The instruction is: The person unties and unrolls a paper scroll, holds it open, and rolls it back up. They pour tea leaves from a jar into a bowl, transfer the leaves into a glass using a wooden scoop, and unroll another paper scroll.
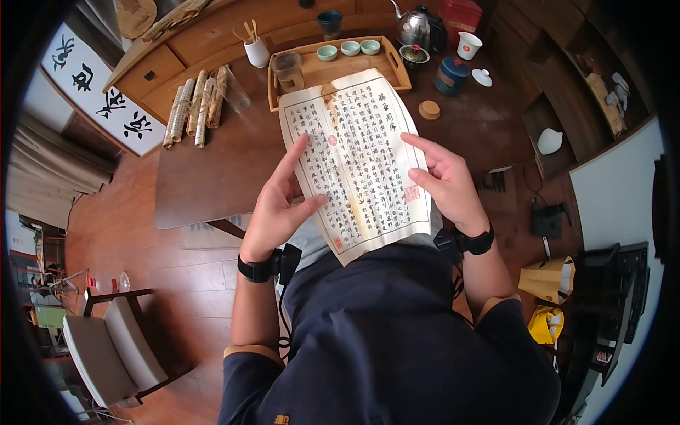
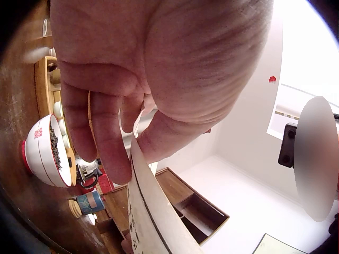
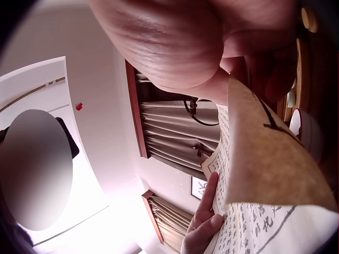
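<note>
A sheet of paper point(image 1: 358, 163) covered in columns of brush-written characters, with red seals and brown stains, is held up in front of the torso. My left hand point(image 1: 283, 205) pinches its left edge, thumb on the written face. At the right edge my right hand point(image 1: 455, 188) grips the sheet the same way, thumb over the margin near a red seal. The right wrist view shows the sheet's lower corner point(image 3: 275, 153) curling toward that camera. Below the sheet in the left wrist view stands a white bowl point(image 2: 39, 151) with dark leaves, hidden by the paper in the head view.
Behind the sheet, a wooden tray point(image 1: 397, 74) holds green cups point(image 1: 350, 48) and a clear glass point(image 1: 287, 71). Rolled papers point(image 1: 200, 106) lie at the table's left. A kettle point(image 1: 416, 32), a blue jar point(image 1: 451, 76) and a round wooden lid point(image 1: 429, 110) stand at the right.
</note>
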Demonstrator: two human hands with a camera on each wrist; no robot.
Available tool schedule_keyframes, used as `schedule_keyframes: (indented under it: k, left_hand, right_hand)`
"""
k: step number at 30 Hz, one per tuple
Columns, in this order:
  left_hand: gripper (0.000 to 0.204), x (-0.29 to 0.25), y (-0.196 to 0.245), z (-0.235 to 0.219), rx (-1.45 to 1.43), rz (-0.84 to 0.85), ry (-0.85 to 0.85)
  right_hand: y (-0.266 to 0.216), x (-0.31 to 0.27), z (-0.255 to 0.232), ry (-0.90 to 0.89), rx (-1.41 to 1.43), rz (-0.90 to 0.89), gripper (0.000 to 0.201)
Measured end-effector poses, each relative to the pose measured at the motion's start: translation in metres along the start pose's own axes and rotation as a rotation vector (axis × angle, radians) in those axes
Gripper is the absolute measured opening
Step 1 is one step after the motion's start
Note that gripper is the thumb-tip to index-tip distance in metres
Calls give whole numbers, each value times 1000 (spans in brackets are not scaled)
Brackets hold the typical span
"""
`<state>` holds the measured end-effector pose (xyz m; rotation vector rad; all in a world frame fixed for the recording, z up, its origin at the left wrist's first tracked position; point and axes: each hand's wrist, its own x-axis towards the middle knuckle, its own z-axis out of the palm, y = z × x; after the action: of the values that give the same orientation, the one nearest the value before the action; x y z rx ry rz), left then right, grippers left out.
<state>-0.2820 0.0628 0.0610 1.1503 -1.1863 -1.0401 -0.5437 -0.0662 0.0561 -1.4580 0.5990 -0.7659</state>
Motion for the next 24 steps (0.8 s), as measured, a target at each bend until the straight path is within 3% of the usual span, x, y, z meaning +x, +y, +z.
schedule_keyframes:
  k: [24]
  left_hand:
    - [94, 0, 3, 0, -16, -24, -12]
  right_hand:
    - [-1, -1, 1, -2, 18, -18, 53]
